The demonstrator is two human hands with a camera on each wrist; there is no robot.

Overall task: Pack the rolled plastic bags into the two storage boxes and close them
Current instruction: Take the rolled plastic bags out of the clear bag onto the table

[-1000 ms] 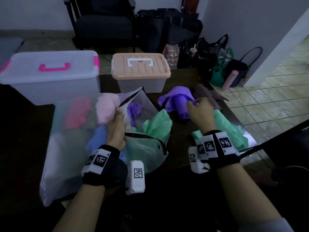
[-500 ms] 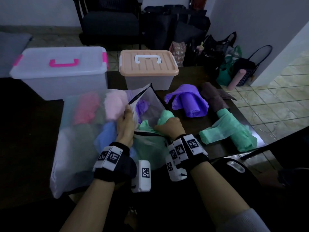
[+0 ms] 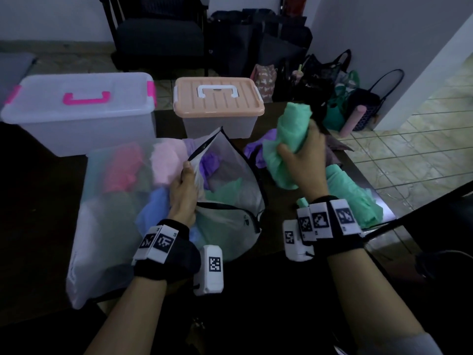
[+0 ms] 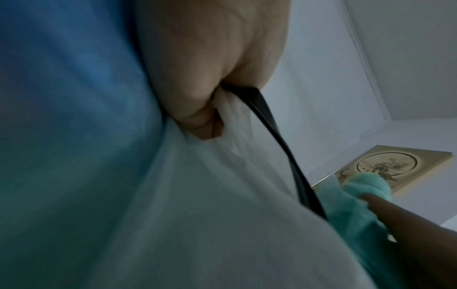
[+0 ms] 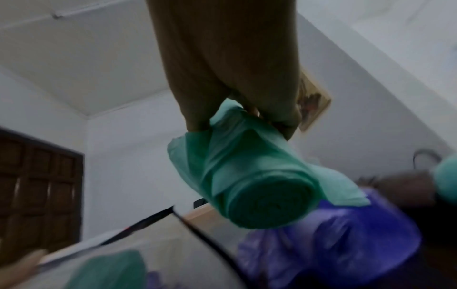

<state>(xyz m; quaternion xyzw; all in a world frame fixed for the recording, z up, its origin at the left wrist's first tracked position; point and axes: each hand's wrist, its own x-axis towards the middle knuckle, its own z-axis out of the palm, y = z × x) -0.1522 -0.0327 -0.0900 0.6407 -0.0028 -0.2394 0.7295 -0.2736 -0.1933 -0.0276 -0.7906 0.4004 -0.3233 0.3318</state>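
Observation:
My right hand (image 3: 299, 155) grips a green roll of plastic bags (image 3: 289, 134) and holds it in the air, right of the zippered pouch (image 3: 230, 201); the roll (image 5: 249, 176) shows end-on in the right wrist view. My left hand (image 3: 185, 185) pinches the pouch's open black-edged flap (image 4: 247, 117). Pink, red, blue, purple and green rolls show through the pouch. A purple roll (image 3: 256, 147) and another green roll (image 3: 350, 198) lie on the dark table to the right. A clear box with pink handle (image 3: 79, 111) and a peach-lidded box (image 3: 217, 101) stand behind, both closed.
The table edge (image 3: 358, 170) runs close on the right, above a tiled floor. Several bags (image 3: 332, 80) and a dark chair (image 3: 158, 34) stand on the floor behind the table. A brown roll (image 3: 337, 147) lies beyond my right hand.
My right hand, which was in the pouch mouth on a green roll, has lifted that roll up and to the right. My left hand has kept hold of the flap.

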